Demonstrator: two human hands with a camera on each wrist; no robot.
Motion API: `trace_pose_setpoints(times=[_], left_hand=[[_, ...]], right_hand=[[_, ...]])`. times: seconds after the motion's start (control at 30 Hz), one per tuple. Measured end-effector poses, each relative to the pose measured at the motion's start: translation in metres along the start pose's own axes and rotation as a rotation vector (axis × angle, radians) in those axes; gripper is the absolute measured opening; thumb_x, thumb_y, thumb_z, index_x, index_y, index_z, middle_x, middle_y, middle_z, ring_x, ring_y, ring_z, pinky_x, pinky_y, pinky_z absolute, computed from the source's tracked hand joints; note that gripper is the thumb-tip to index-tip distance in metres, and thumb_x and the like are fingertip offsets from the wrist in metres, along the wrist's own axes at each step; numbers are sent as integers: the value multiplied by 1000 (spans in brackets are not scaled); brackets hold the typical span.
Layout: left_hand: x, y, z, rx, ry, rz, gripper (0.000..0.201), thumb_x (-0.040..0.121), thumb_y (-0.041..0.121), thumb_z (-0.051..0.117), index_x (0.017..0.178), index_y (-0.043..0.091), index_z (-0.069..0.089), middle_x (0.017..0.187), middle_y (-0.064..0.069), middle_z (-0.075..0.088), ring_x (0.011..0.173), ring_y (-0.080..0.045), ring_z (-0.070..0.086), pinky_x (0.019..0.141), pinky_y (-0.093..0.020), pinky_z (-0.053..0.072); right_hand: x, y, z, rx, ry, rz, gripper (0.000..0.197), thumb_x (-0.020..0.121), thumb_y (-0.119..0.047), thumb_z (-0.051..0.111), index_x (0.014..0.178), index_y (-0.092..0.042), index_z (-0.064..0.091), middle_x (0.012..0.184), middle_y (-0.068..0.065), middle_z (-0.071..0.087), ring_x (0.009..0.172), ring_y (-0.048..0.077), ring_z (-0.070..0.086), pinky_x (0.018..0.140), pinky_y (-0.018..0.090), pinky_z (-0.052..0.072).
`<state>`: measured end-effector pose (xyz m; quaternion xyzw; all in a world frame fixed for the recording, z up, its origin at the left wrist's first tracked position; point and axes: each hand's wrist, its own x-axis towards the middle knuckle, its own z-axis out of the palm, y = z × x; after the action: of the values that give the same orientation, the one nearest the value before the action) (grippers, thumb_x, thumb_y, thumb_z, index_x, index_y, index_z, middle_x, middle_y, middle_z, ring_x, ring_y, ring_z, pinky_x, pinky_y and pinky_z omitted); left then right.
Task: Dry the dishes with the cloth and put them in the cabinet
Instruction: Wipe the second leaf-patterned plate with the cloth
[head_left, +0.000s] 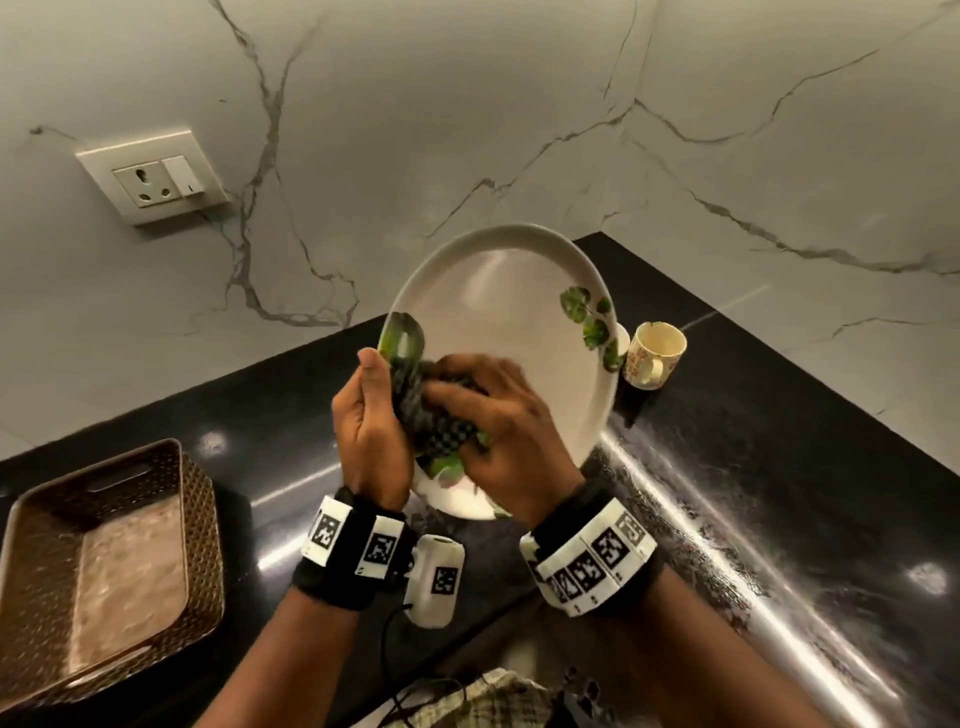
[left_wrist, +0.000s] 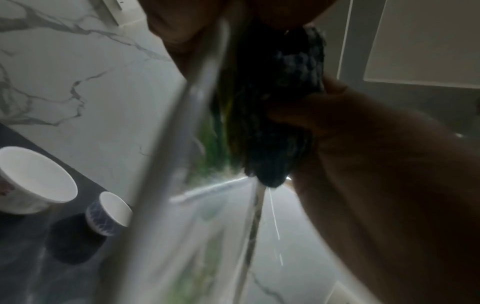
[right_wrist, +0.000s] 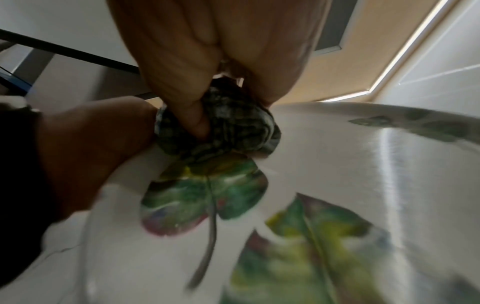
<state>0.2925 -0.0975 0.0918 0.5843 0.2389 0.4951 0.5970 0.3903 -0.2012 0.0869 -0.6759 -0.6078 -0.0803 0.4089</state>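
A white plate (head_left: 509, 312) with green leaf prints is held tilted above the black counter. My left hand (head_left: 369, 415) grips its left rim, thumb on the front. My right hand (head_left: 498, 421) holds a bunched dark checked cloth (head_left: 436, 415) and presses it onto the plate's lower left face. In the right wrist view, my fingers (right_wrist: 182, 86) curl round the cloth (right_wrist: 233, 127) just above a painted leaf on the plate (right_wrist: 337, 164). The left wrist view shows the plate (left_wrist: 166, 174) edge-on and blurred, with the cloth (left_wrist: 285, 115) on its face.
A patterned mug (head_left: 653, 353) stands on the counter (head_left: 779, 467) right of the plate. A white bowl (left_wrist: 33, 176) and a small blue-patterned cup (left_wrist: 111, 214) sit near the marble wall. A brown woven basket (head_left: 47, 597) lies at the left; a wall socket (head_left: 153, 182) is above it.
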Motion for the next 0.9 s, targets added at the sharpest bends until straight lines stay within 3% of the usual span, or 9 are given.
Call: trace_pose_setpoints(times=[0.13, 0.33, 0.4, 0.5, 0.57, 0.67, 0.73, 0.8, 0.9], left_hand=[[15, 10, -8, 102, 185, 78, 48, 112, 25, 34, 69, 20, 53, 54, 19, 48, 52, 3, 43, 55, -14, 38], [13, 14, -30, 198, 200, 108, 50, 112, 24, 30, 63, 20, 40, 46, 18, 39, 44, 1, 34, 49, -11, 29], [3, 12, -33, 193, 101, 92, 51, 111, 30, 32, 65, 13, 46, 50, 8, 46, 46, -11, 39, 48, -21, 35], [-13, 5, -29, 193, -61, 32, 65, 108, 44, 36, 84, -13, 54, 74, -36, 55, 62, -49, 51, 54, -51, 46], [-21, 3, -16, 203, -111, 5, 70, 104, 51, 39, 89, -15, 55, 78, -39, 54, 65, -52, 53, 56, -59, 46], [-24, 4, 2, 184, -117, -24, 63, 105, 46, 39, 84, -11, 56, 68, -24, 56, 58, -30, 51, 52, -45, 43], [-19, 2, 5, 118, -91, -68, 58, 107, 44, 39, 86, -6, 61, 73, -22, 63, 65, -26, 59, 59, -39, 49], [-8, 4, 3, 55, 11, -83, 52, 108, 41, 39, 78, 6, 62, 65, -7, 63, 60, -17, 60, 56, -30, 51], [8, 17, -4, 83, 192, -38, 51, 111, 28, 37, 65, 9, 47, 46, 17, 44, 42, 2, 40, 45, -12, 33]], right_hand=[[-41, 7, 12, 11, -173, 18, 45, 79, -15, 55, 120, -21, 73, 134, 3, 61, 124, 27, 52, 105, 36, 46], [-61, 68, -21, -197, -21, 327, 53, 80, -5, 80, 128, -24, 69, 137, 4, 59, 124, 25, 55, 100, 47, 54], [-52, 83, -40, -257, 113, 371, 59, 77, 5, 74, 131, -17, 67, 132, 9, 62, 118, 29, 58, 97, 48, 54], [-27, 87, -62, -279, 243, 367, 58, 77, 5, 68, 132, -13, 67, 126, 8, 64, 112, 29, 61, 93, 48, 55], [-12, 76, -66, -255, 275, 305, 57, 77, 2, 68, 132, -14, 66, 128, 6, 64, 115, 26, 61, 96, 44, 54], [0, 40, -51, -176, 183, 137, 53, 81, -7, 67, 132, -23, 67, 132, 3, 63, 119, 24, 58, 99, 36, 50], [-6, 18, -30, -119, 65, 33, 48, 83, -12, 65, 128, -27, 70, 133, 2, 63, 117, 25, 58, 95, 34, 50], [-24, 8, -10, -58, -57, -16, 45, 83, -19, 59, 125, -27, 72, 133, 2, 63, 117, 27, 59, 94, 37, 52], [-57, 13, 2, -32, -221, 37, 49, 83, -34, 54, 130, -29, 69, 137, -1, 61, 124, 25, 57, 101, 41, 51]])
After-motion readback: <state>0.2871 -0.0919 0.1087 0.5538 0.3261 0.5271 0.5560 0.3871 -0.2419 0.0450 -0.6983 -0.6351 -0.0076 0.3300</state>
